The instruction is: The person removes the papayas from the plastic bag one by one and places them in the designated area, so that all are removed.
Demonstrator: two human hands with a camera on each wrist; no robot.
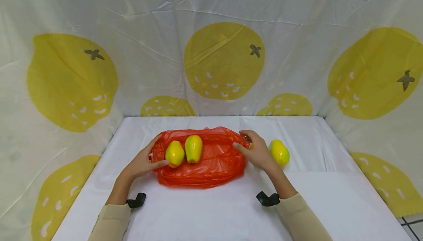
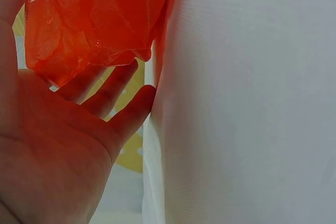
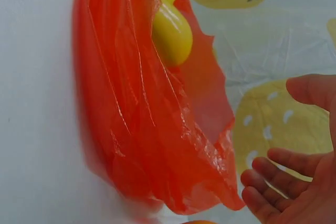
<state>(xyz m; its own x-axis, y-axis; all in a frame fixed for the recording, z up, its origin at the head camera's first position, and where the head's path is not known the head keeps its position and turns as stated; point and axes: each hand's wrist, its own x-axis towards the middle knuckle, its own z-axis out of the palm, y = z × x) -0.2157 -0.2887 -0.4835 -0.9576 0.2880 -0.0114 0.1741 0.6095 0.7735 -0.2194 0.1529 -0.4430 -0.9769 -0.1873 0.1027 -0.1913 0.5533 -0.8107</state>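
Observation:
A crinkled red plastic bag [image 1: 218,160] lies on the white table with its mouth spread. Two glossy yellow-green fruits, a rounded one [image 1: 174,154] and a longer one [image 1: 193,149], rest side by side in its left part. My left hand [image 1: 143,162] is at the bag's left end, thumb near the rounded fruit; in the left wrist view its spread fingers [image 2: 121,90] touch the plastic. At the bag's right end is my right hand [image 1: 257,151], fingers loosely bent and thumb apart, fingertips [image 3: 252,195] right by the bag's edge in the right wrist view.
Another yellow-green fruit [image 1: 279,153] lies on the table just right of my right hand. White cloth covers the table [image 1: 205,215]. A lemon-print curtain [image 1: 152,61] hangs behind and along both sides.

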